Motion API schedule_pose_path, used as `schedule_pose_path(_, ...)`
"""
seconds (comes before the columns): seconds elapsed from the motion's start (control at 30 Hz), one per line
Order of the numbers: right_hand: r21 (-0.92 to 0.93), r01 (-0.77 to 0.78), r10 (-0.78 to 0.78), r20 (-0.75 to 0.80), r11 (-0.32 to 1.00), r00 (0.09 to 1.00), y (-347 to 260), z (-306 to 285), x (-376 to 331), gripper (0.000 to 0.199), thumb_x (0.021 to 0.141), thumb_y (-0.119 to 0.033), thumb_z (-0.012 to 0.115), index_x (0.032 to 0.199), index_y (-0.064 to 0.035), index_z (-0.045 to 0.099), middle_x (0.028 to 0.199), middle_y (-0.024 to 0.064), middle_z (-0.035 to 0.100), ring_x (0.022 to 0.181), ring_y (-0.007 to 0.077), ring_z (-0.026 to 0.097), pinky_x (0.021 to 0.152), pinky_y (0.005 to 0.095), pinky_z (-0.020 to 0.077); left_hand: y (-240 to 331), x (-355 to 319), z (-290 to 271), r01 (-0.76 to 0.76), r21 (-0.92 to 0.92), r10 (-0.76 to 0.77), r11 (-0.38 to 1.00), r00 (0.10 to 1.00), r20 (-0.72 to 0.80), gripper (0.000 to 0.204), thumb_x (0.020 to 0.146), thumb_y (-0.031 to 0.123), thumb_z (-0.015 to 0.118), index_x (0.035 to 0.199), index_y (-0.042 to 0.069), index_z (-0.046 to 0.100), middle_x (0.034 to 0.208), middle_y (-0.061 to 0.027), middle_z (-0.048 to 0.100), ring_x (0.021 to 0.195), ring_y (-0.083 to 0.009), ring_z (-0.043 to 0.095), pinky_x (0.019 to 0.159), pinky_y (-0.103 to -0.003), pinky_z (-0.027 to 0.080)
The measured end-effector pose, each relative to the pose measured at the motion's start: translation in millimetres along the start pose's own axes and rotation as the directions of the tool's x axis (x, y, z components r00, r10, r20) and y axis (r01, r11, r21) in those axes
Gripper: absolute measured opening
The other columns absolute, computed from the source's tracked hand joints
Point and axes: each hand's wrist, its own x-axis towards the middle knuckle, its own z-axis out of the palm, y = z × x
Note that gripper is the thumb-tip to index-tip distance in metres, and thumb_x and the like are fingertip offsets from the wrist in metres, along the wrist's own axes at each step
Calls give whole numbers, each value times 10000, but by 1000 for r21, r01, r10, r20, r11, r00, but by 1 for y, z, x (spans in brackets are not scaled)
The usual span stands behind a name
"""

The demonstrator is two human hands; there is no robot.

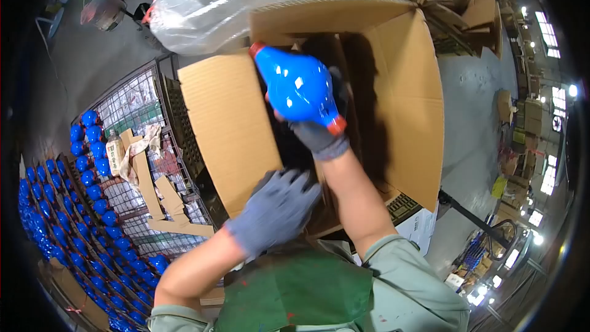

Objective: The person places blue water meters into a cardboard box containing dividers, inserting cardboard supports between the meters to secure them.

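Note:
A glossy blue bulb-shaped piece with red ends [298, 86] is tilted above an open cardboard box [409, 92]. My gloved right hand [319, 139] grips it from beneath, its fingers partly hidden behind the piece. My left hand [273, 209], in a grey-blue glove, is over the near left part of the box with its fingers stretched out, and nothing shows in it. Inside the box, cardboard dividers [353, 80] stand in deep shadow. The left flap [230, 129] is folded outward.
At the left, several similar blue pieces [98, 190] stand in rows beside a wire mesh cage [129, 101]. A bottle [114, 152], a rag [144, 147] and cardboard scraps [175, 206] lie on the mesh. Beyond the box are a clear plastic bag [246, 9] and stacked cardboard [448, 0].

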Motion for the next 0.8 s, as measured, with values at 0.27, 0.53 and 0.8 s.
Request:
schedule_pose_path(0.27,-867,428,-484,497,-254,720,-25,-57,18,646,682,-222,779,1284,-128,564,1222,151,608,1085,336,566,972,437,451,-101,189,114,300,650,-507,698,849,152,374,898,286,527,1142,62,701,1211,-174,638,1108,-359,571,892,-480,465)
schedule_pose_path(0.53,-494,-52,-73,24,-868,997,20,-147,51,477,904,-181,551,1378,-168,498,1406,169,450,1257,389,456,992,474,444,-124,178,159,248,483,-373,840,910,182,381,931,282,507,1233,109,663,1266,-105,637,1121,-318,602,898,-462,481)
schedule_pose_path(0.8,256,466,528,305,-847,793,54,-195,87,347,921,-167,509,1215,-92,678,1225,132,667,1087,338,623,902,473,493,9,77,79,216,198,-170,956,959,-228,370,855,231,531,1155,51,651,1194,-171,608,1188,-322,536,1022,-493,385)
